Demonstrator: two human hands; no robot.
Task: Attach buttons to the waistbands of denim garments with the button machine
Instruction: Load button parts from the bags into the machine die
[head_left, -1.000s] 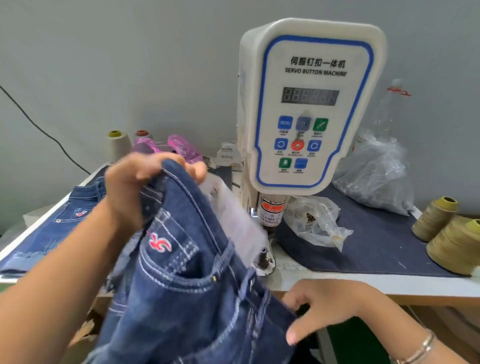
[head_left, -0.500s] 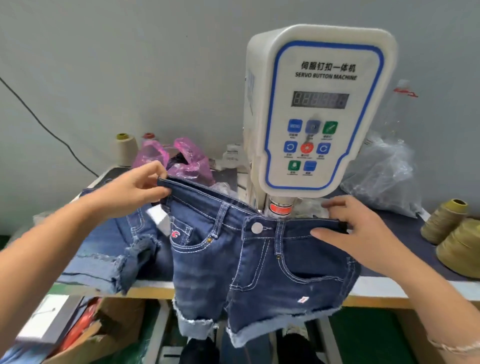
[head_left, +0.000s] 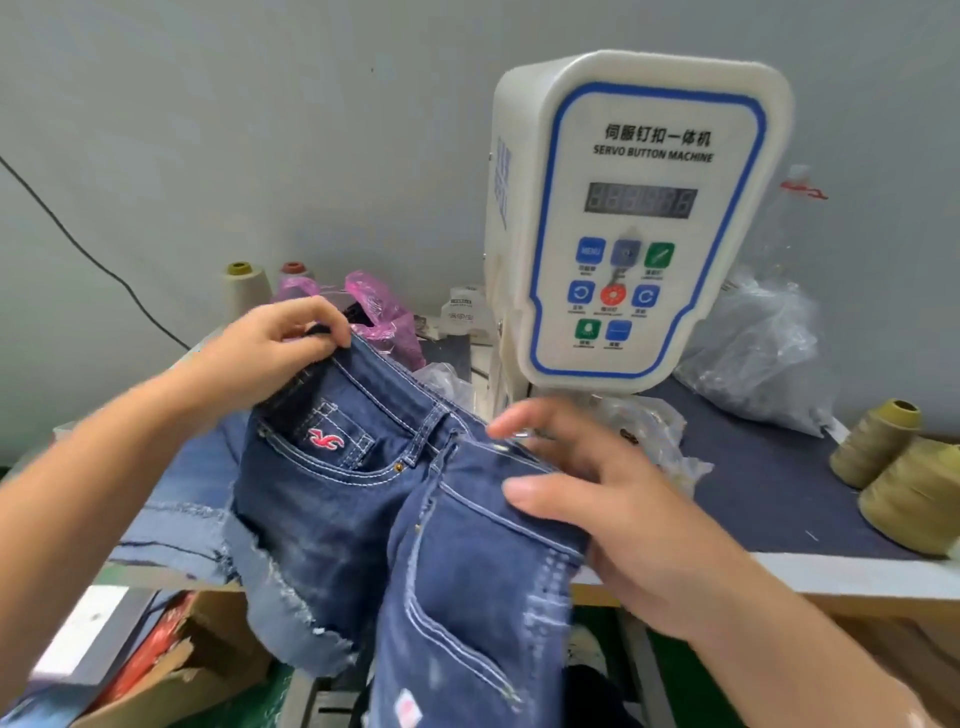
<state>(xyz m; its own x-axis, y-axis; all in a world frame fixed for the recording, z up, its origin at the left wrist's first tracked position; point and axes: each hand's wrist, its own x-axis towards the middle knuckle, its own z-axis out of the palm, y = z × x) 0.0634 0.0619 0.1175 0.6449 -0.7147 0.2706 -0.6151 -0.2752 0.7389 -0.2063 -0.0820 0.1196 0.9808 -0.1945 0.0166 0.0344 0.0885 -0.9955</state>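
Note:
A pair of dark denim shorts (head_left: 363, 525) with a red logo on the pocket and frayed cuffs hangs in front of the table's edge. My left hand (head_left: 280, 353) grips the waistband's left end. My right hand (head_left: 597, 499) holds the right half of the shorts, thumb on top, with that half folded toward the left over the front. The white servo button machine (head_left: 639, 218) stands on the table behind, its head just above my right hand. The button seen earlier is hidden in the fold.
Lighter denim shorts (head_left: 176, 499) lie on the table at the left. Clear plastic bags (head_left: 758, 353) and olive thread cones (head_left: 914, 493) sit at the right, a pink bag (head_left: 384, 312) and pale cones (head_left: 241, 291) behind. A cardboard box (head_left: 171, 670) stands below.
Half a second ago the shorts were held spread flat with the button showing. Now my right hand has come left and down, folding the right half over; my left hand keeps its grip.

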